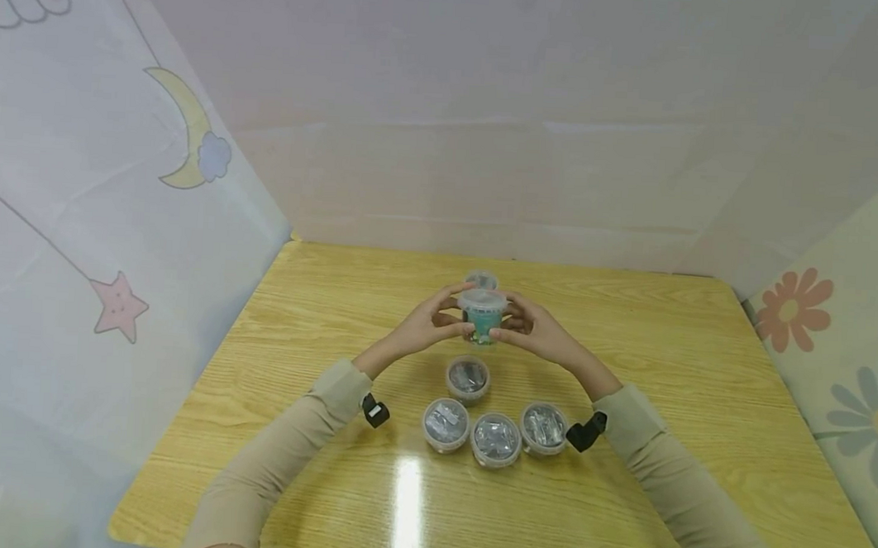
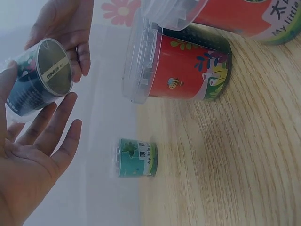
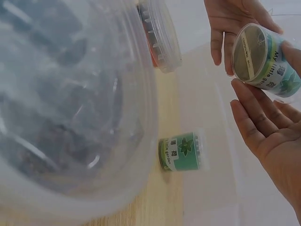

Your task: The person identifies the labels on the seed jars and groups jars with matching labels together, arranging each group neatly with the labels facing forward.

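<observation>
A small green plant-kit tub (image 1: 482, 318) with a clear lid is held up above the table between both hands. My left hand (image 1: 432, 318) grips its left side, thumb low at the front and fingers behind. On the opposite side my right hand (image 1: 539, 329) grips it the same way. In the right wrist view the tub (image 3: 269, 61) shows its flat base and "My little garden" lettering. The left wrist view shows the same base on the tub (image 2: 44, 75). A similar green tub (image 2: 137, 158) stands on the table behind the hands.
Several lidded tubs stand nearer on the wooden table (image 1: 308, 499), among them a tub (image 1: 467, 378) just below the hands and one (image 1: 496, 439) in the front group. A red tub (image 2: 188, 66) looms close in the left wrist view. Printed sheets (image 1: 459, 176) surround the table.
</observation>
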{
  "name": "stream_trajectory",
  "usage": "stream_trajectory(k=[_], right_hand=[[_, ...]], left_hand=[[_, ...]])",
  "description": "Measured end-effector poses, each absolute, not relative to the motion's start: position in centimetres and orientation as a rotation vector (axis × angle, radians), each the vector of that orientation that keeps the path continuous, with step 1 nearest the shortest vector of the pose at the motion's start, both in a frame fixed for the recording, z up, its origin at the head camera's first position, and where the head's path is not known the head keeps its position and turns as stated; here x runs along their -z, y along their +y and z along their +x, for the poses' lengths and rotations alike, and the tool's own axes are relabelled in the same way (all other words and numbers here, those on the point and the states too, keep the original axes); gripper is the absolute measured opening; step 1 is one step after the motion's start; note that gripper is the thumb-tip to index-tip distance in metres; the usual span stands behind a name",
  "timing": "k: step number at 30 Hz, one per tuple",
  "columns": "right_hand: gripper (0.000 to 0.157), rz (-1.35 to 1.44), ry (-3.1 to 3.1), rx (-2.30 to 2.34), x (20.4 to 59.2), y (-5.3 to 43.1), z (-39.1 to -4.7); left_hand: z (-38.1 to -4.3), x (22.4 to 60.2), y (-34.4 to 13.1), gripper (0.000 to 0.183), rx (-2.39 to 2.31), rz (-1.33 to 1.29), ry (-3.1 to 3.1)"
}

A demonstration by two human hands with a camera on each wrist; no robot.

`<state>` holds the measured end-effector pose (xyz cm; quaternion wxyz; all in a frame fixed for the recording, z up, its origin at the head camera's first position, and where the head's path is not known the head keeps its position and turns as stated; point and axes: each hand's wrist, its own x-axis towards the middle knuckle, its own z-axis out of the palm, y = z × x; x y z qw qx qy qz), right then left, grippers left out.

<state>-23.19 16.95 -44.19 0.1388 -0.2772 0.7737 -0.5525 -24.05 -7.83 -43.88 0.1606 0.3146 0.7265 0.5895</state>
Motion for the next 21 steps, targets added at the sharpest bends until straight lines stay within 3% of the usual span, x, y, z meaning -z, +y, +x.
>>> stream_trajectory(k=[9, 21], right_hand=[[0.06, -0.767, 2.286, 1.615, 41.9, 16.2, -21.8], [0.066, -0.746, 2.335, 1.623, 42.2, 16.3, -22.0]], left_hand=[[-23.5, 43.8, -7.1, 0.073, -1.672, 0.791, 2.185], [-22.5, 42.1, -6.9, 0.066, -1.755, 0.776, 2.164]])
